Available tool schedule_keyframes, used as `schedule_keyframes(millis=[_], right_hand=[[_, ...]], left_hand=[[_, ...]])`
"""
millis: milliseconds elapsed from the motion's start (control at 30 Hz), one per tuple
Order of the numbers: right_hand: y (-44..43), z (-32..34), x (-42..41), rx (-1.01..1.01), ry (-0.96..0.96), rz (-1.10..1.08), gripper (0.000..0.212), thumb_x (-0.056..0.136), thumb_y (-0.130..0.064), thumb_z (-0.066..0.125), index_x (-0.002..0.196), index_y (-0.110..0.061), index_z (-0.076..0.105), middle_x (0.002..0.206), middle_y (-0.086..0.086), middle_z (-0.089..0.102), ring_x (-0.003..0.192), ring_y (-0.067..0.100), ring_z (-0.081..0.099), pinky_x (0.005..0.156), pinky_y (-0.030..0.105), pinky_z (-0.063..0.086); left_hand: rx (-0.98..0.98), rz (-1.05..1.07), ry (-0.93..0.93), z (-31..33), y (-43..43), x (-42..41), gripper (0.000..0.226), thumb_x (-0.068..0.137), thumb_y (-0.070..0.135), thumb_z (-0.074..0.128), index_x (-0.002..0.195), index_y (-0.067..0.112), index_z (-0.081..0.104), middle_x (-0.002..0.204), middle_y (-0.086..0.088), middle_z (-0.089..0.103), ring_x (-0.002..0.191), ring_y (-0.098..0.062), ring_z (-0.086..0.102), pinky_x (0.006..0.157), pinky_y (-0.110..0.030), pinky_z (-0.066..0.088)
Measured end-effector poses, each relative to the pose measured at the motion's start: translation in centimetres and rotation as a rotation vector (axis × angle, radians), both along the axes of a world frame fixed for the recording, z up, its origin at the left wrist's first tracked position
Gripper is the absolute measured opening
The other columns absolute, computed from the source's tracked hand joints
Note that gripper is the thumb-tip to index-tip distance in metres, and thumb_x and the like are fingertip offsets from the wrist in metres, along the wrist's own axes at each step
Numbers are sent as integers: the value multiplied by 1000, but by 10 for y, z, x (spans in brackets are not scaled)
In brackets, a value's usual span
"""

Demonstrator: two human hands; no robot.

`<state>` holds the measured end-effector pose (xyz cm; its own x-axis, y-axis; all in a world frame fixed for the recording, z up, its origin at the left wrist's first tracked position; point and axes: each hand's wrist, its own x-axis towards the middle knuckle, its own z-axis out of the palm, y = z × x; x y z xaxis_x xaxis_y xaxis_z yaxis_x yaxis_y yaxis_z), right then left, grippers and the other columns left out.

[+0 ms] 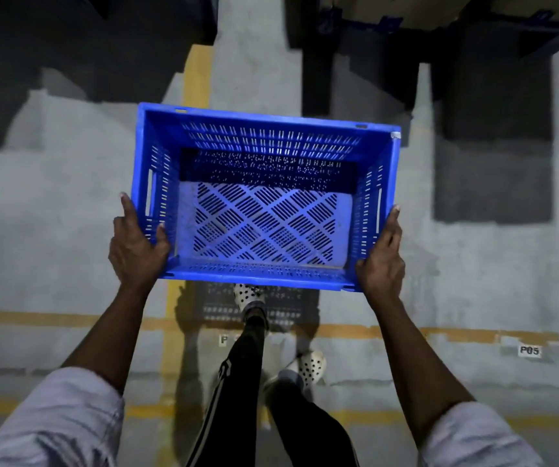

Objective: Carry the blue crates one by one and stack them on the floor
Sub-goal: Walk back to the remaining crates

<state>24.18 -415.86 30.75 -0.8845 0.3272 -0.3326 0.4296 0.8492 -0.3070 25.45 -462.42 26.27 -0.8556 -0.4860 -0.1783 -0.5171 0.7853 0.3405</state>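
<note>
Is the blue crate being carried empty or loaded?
Empty. The crate, held by the left hand and right hand, shows its bare slotted bottom with nothing on it.

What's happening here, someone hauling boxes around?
A person is carrying one empty blue crate over a grey floor with yellow lines. The left hand grips its near left corner, the right hand the near right one. The crate is held in the air, not set down.

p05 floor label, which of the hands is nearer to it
Right. The right hand grips the blue perforated plastic crate at its right near corner, above-left of the white P05 floor label; the left hand holds the opposite corner.
</note>
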Motion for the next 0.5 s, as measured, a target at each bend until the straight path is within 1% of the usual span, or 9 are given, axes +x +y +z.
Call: schedule_keyframes(millis=[67, 167, 200, 267, 333, 433, 500], right_hand=[[-1, 0, -1, 21, -6, -17, 137, 83, -4, 82, 174, -32, -16, 179, 2, 23, 92, 54, 70, 69, 46, 48], [-5, 3, -2, 35, 11, -35, 136, 83, -9, 85, 175, -31, -13, 175, 4, 29, 93, 51, 71, 72, 50, 55], [-9, 5, -3, 50, 7, -46, 135, 83, -9, 85, 175, -31, -12, 174, 4, 31, 92, 50, 71, 70, 49, 54], [-18, 10, 1, 77, -8, -77, 135, 81, -9, 84, 175, -29, -11, 173, 3, 32, 87, 48, 71, 64, 43, 46], [-22, 8, 8, 71, -17, -65, 135, 81, -9, 84, 175, -28, -11, 172, 4, 33, 83, 46, 70, 63, 38, 39], [-13, 3, 6, 77, -5, -65, 132, 84, -15, 84, 175, -28, -11, 169, 6, 36, 81, 47, 69, 63, 39, 38], [-10, 2, 3, 74, -5, -73, 131, 85, -15, 83, 175, -29, -11, 170, 3, 35, 80, 46, 69, 63, 38, 37]], left_hand=[[-13, 9, 3, -3, -1, -1, 97, 104, 43, 68, 182, 26, 13, 138, -29, 57, 112, -59, 64, 91, -69, 55], [-30, 6, 10, -4, 2, 0, 97, 106, 37, 72, 182, 24, 13, 137, -31, 58, 110, -59, 64, 92, -69, 55], [-30, -3, 7, -4, 1, -1, 97, 106, 37, 71, 182, 24, 13, 137, -32, 57, 110, -58, 64, 92, -69, 55], [-35, -6, -3, -2, -6, -4, 97, 104, 44, 65, 182, 28, 10, 136, -30, 57, 110, -58, 64, 91, -69, 56], [-42, 2, -3, 0, -10, -8, 99, 101, 49, 63, 182, 33, 8, 135, -29, 55, 110, -58, 64, 90, -70, 56], [-60, -38, -18, 1, 0, -8, 109, 101, 50, 74, 183, 32, 5, 134, -30, 54, 107, -58, 66, 86, -69, 58], [-61, -41, -17, 2, 1, -6, 110, 100, 51, 74, 183, 33, 5, 134, -28, 53, 106, -58, 67, 85, -69, 59]])
